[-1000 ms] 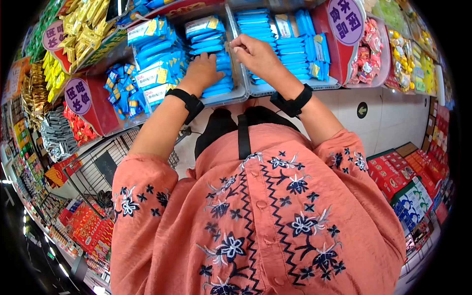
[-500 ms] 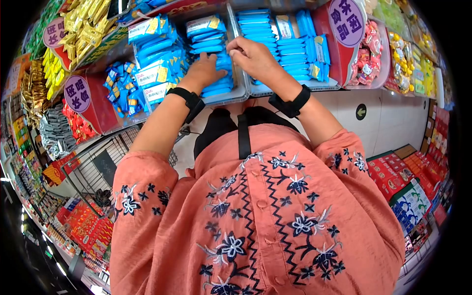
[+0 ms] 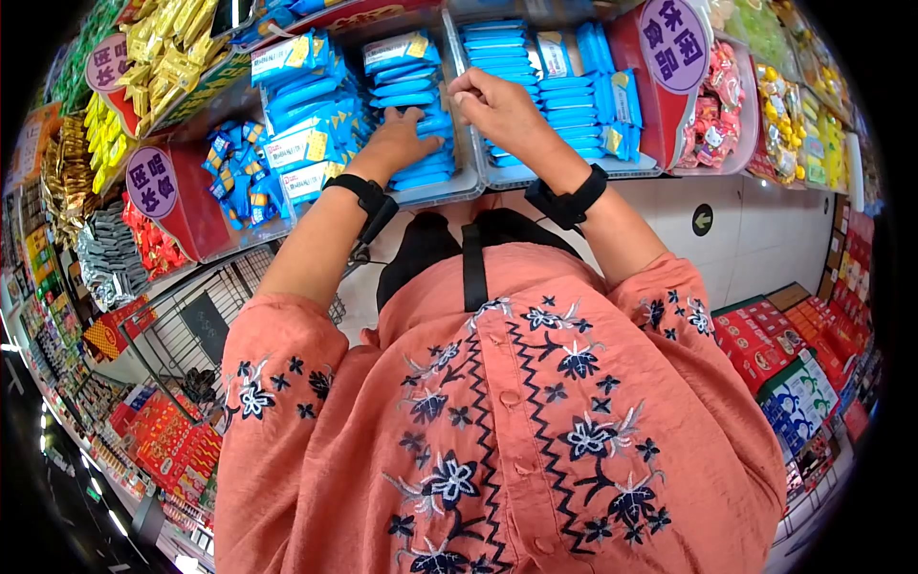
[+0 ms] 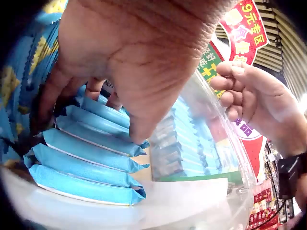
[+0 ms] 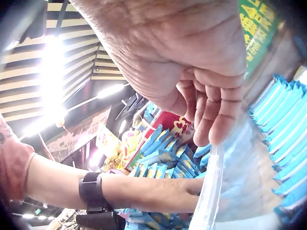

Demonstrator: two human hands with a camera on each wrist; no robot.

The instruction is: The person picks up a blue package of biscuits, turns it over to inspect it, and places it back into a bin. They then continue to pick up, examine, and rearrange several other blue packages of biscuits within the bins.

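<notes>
My left hand (image 3: 400, 143) reaches down over a row of flat blue snack packets (image 4: 86, 184) in a clear bin. In the left wrist view the thumb lies at one end of the packets and the fingers reach down at the other, gripping across them. My right hand (image 3: 497, 103) hovers by the clear divider (image 5: 211, 182) between two bins, its fingers loosely curled and holding nothing. Its fingertips are right at the divider's rim in the right wrist view. More blue packets (image 3: 569, 110) stand stacked in the bin to the right.
Price-marked blue packets (image 3: 306, 148) are piled to the left, beside small blue wrapped snacks (image 3: 239, 172). Red bin ends with purple signs (image 3: 676, 43) flank the bins. A wire shopping cart (image 3: 191, 330) stands at lower left, and red boxes (image 3: 765, 330) at right.
The left hand's thumb and fingers have shifted slightly over the packets. My right hand moved a little left, then back, staying by the divider.
</notes>
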